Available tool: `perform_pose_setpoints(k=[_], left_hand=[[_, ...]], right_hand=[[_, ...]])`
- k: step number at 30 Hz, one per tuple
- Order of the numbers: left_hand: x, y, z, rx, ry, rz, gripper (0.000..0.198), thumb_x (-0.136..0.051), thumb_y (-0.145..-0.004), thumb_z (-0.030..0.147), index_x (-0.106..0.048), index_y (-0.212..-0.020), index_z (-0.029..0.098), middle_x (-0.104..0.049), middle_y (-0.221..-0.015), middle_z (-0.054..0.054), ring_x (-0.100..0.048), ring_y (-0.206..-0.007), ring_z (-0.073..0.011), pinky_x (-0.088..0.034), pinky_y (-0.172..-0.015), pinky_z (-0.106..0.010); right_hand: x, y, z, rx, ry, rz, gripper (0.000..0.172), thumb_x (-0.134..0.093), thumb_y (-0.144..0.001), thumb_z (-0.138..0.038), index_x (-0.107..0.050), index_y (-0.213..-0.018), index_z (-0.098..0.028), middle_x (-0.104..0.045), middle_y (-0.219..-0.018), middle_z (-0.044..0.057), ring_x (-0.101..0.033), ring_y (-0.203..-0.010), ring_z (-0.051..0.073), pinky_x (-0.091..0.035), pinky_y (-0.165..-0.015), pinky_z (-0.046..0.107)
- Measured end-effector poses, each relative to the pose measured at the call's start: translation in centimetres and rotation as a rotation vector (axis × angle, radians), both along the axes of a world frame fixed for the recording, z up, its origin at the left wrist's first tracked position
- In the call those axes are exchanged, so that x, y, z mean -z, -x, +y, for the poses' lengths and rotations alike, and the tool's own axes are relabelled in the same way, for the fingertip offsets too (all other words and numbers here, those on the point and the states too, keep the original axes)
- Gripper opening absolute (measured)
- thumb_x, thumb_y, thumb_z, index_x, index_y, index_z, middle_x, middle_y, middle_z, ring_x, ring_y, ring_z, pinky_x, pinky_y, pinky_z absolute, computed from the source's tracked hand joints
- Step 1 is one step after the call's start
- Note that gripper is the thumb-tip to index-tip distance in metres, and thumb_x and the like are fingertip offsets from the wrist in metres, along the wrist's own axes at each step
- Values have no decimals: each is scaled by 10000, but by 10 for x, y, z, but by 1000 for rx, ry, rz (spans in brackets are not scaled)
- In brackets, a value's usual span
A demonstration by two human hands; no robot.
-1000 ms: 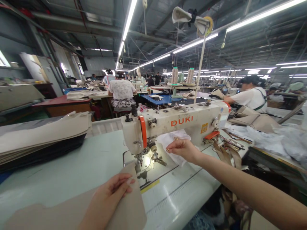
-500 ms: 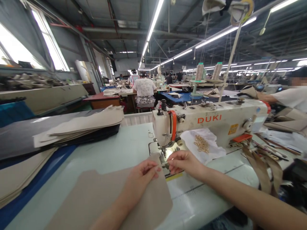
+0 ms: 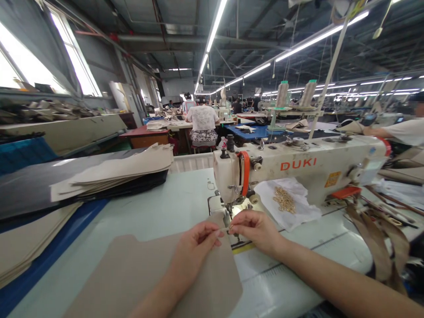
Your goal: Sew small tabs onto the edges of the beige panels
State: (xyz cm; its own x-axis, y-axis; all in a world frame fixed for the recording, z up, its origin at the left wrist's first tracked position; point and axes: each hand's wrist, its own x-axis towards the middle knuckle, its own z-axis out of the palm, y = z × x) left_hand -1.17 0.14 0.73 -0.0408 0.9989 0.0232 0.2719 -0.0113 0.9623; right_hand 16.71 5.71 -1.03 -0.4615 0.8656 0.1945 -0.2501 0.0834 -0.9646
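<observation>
My left hand [image 3: 198,242] sat low in the centre of the frame, fingers curled, thumb and forefinger pinching the upper right corner of the beige panel [image 3: 132,274] that lay flat across the bottom of the frame on the table [image 3: 172,207]. My right hand [image 3: 254,227], just to the right, was closed in a pinch on a small thing [image 3: 227,229], too tiny to make out, right at that corner. Directly above stood the sewing machine [image 3: 298,170]. Right of its needle end lay a white cloth [image 3: 298,207] carrying gold metal pieces [image 3: 284,199]. At mid-left was a stack of panels [image 3: 115,172].
</observation>
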Motion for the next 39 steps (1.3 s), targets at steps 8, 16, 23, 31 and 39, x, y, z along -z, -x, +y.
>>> perform_pose_setpoints(k=[8, 16, 23, 31, 39], left_hand=[[-1, 0, 3, -13, -20, 35, 234, -618, -709, 407, -678, -793, 197, -697, -676, -7, -627, -671, -183, -462, -661, -273], [-9, -2, 1, 71, 59, -92, 240, -646, -677, 409, -659, -759, 184, -687, -636, -9, -615, -625, -168, -464, -635, -267], [-5, -4, 0, 161, 95, -191, 255, -681, -682, 390, -584, -767, 170, -667, -608, 0, -602, -545, -131, -463, -577, -251], [-5, -4, -1, 126, 114, -222, 220, -663, -686, 342, -543, -751, 169, -663, -589, -2, -603, -532, -128, -451, -553, -244], [-13, -8, -4, 81, 151, -282, 306, -631, -708, 469, -571, -734, 170, -652, -600, -8, -603, -557, -144, -468, -584, -261]], right_hand=[[-2, 0, -2, 21, 6, -74, 262, -785, -611, -391, -688, -729, -178, -679, -686, -4, -625, -654, 131, -494, -644, 257], [-10, 0, -4, -119, 232, -17, 347, -798, -582, -421, -666, -760, -154, -696, -687, 17, -664, -666, 142, -501, -629, 247], [-6, 7, -7, -124, 208, -56, 309, -781, -594, -394, -650, -733, -152, -653, -602, -21, -614, -544, 101, -481, -572, 222], [-11, 3, -11, -1, 28, -77, 88, -655, -701, -248, -673, -759, -183, -646, -684, -16, -615, -672, 132, -484, -688, 264], [-10, 8, -10, -83, 197, -37, 250, -790, -571, -329, -638, -676, -161, -627, -593, -33, -592, -576, 107, -481, -644, 256]])
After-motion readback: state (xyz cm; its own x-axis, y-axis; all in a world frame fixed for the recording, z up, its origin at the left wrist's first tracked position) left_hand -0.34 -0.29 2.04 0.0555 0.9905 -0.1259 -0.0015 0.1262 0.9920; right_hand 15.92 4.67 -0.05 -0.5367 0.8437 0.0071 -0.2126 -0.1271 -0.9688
